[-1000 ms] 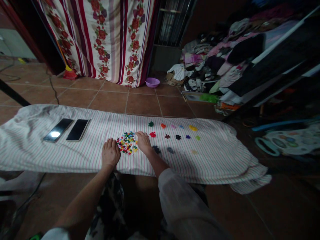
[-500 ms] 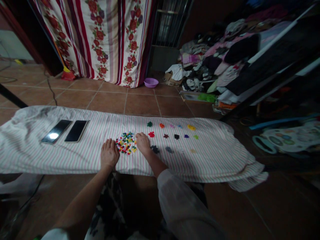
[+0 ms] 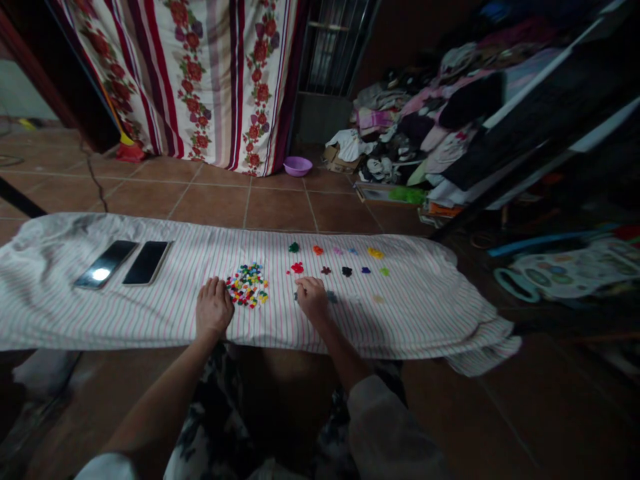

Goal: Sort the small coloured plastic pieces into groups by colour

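A mixed pile of small coloured pieces (image 3: 247,285) lies on the striped cloth (image 3: 280,327). My left hand (image 3: 215,307) rests flat at the pile's left edge, fingers stretched out. To the right of the pile, my right hand (image 3: 312,297) is over the cloth with its fingers drawn together; whatever it may hold is too small to see. It partly covers a dark grey group. Just above it are red pieces (image 3: 297,268), one apart from the others. Small groups sorted by colour lie in rows, among them green (image 3: 293,247), black (image 3: 347,271) and yellow (image 3: 375,253).
Two phones, one with a glare spot (image 3: 107,264) and one dark (image 3: 146,263), lie at the left of the cloth. Beyond are a floral curtain (image 3: 215,80), a purple basin (image 3: 298,167) and heaped clothes (image 3: 420,120).
My right hand has moved right, from the mixed pile's edge to below the red group. A red piece now shows left of that group. My left hand stays beside the pile; the view has shifted slightly.
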{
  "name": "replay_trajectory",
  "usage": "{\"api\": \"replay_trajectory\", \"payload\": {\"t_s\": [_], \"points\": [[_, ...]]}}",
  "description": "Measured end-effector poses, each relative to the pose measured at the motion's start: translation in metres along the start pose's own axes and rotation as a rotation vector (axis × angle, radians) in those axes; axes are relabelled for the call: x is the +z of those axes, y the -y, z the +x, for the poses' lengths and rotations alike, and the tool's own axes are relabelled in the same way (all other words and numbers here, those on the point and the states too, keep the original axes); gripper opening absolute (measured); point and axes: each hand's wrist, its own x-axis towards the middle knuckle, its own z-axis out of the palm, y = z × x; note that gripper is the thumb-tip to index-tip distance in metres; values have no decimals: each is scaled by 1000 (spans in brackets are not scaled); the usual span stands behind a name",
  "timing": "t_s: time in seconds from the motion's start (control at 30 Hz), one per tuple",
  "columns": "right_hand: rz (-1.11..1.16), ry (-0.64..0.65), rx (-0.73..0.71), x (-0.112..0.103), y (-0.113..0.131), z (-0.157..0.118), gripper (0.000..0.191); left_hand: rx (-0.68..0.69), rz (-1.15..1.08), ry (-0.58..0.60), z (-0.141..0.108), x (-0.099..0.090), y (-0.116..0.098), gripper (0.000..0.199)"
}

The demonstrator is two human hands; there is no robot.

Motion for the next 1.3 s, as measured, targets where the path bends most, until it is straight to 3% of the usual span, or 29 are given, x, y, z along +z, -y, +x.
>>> {"api": "replay_trajectory", "payload": {"t_s": [0.3, 0.6, 1.3], "points": [[130, -37, -15, -5, 0, -18, 25, -12, -8, 21, 1, -2, -1, 41], [64, 67, -91, 1, 6, -22, 11, 0, -6, -3, 0, -1, 1, 40], [-9, 62, -98, -1, 9, -22, 23, -11, 5, 10, 0, 0, 1, 40]]}}
